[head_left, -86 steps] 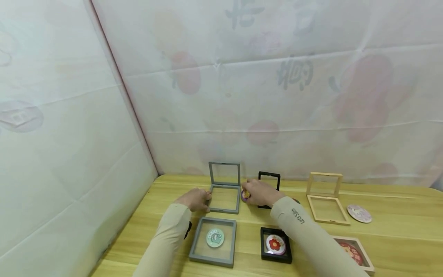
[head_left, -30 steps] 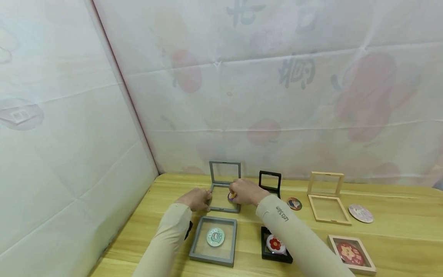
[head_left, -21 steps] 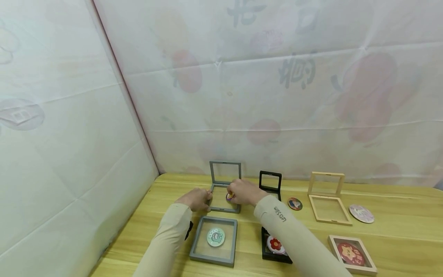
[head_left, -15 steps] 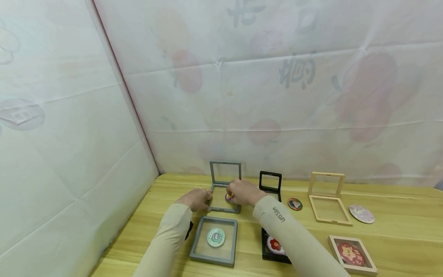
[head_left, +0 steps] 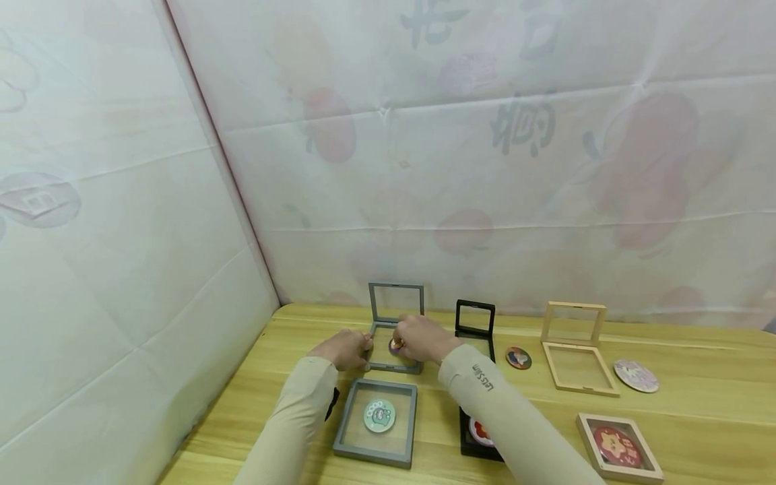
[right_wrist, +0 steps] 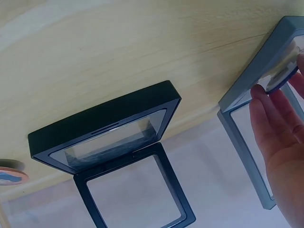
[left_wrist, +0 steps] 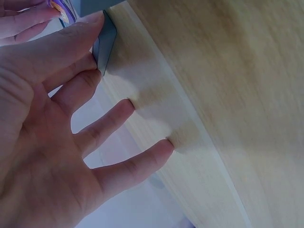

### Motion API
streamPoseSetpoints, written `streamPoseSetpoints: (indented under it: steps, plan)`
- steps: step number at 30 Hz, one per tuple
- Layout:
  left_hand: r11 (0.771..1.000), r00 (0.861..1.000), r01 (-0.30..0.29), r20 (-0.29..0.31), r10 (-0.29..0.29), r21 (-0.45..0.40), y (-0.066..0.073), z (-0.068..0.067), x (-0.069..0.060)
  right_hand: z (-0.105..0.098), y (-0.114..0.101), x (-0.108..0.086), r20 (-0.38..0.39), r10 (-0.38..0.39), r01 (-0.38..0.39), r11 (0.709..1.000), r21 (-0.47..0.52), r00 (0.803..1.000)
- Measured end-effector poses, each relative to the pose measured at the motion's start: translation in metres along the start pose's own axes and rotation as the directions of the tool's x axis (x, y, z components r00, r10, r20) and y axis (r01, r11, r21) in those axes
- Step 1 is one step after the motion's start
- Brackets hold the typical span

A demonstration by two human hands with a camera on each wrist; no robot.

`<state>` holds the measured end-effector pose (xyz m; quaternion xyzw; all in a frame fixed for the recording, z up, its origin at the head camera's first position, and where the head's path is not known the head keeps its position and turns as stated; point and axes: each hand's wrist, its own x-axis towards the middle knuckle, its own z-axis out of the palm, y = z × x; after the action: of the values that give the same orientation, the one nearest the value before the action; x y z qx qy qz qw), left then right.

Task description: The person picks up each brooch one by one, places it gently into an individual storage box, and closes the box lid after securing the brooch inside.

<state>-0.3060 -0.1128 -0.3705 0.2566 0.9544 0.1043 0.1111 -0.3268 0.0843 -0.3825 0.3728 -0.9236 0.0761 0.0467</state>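
Near the back of the table stands a grey hinged display frame (head_left: 394, 368), its lid raised. My left hand (head_left: 342, 349) holds the frame's left edge with thumb and index finger, while the other fingers of the left hand (left_wrist: 61, 128) spread apart in the left wrist view. Between the fingertips of my right hand (head_left: 422, 337) is a round badge (head_left: 395, 346) with a purple rim, tilted over the frame's lower half. In the right wrist view the badge (right_wrist: 283, 78) is inside the grey frame's border (right_wrist: 259, 66); fingers cover part of it.
An open black frame (head_left: 475, 331) and an open beige frame (head_left: 582, 389) stand to the right. Loose badges (head_left: 518, 358) lie beside them. In front are closed frames holding badges: grey (head_left: 372, 454), black (head_left: 465, 441) and beige (head_left: 633, 474). A cloth wall (head_left: 388, 202) rises behind the table.
My right hand has carried the purple-rimmed badge left, from beside the grey frame to over its lower half, uncovering the black frame and a loose badge. My left hand has stayed in place.
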Motion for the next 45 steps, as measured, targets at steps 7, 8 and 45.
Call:
streamPoseSetpoints:
  steps: [7,8,45]
  plan:
    - [1.0,1.0,-0.003,-0.002,0.003,0.009,-0.0009,0.0009,0.001,0.0044,-0.0018,0.0011,-0.012,-0.01,0.009,1.0,-0.029,1.0]
    - [1.0,1.0,-0.002,-0.001,0.002,0.007,-0.0009,0.0011,0.0011,0.0048,-0.002,0.0011,-0.014,-0.012,0.012,0.999,-0.031,1.0]
    - [1.0,1.0,0.017,0.006,-0.017,-0.021,0.0002,-0.0014,0.0004,0.0048,-0.0064,0.0046,0.015,0.043,-0.042,0.999,-0.028,0.999]
